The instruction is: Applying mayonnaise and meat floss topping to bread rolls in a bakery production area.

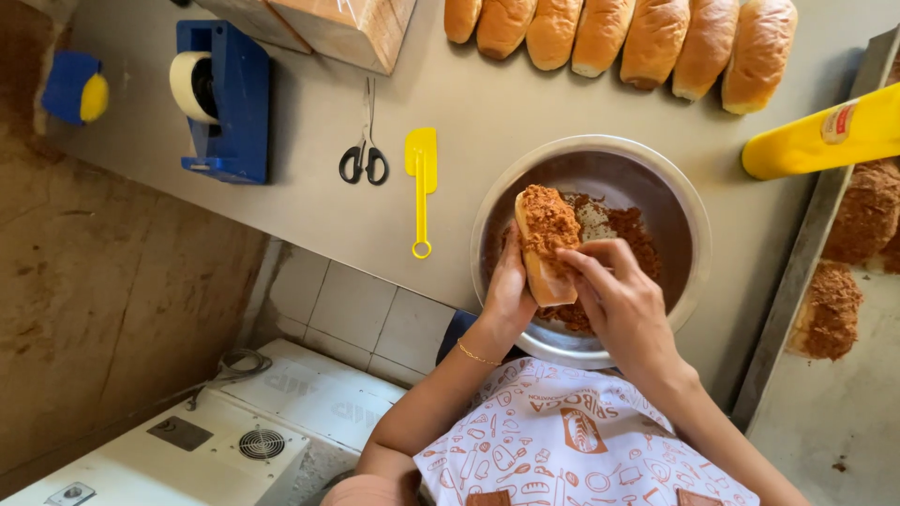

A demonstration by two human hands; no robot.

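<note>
My left hand (509, 295) grips a long bread roll (545, 245) from below, over a round metal bowl (689, 211). The roll's top is coated with brown shredded floss. My right hand (621, 295) touches the roll's right side with its fingertips, fingers bent. More brown floss (634, 228) lies in the bottom of the bowl. A thin gold bracelet sits on my left wrist.
Several plain rolls (623, 36) line the table's far edge. A yellow squeeze bottle (820, 139) lies right of the bowl, above a metal tray (797, 272) with floss-coated rolls (829, 311). Yellow spatula (421, 183), black scissors (365, 157) and blue tape dispenser (225, 98) sit left.
</note>
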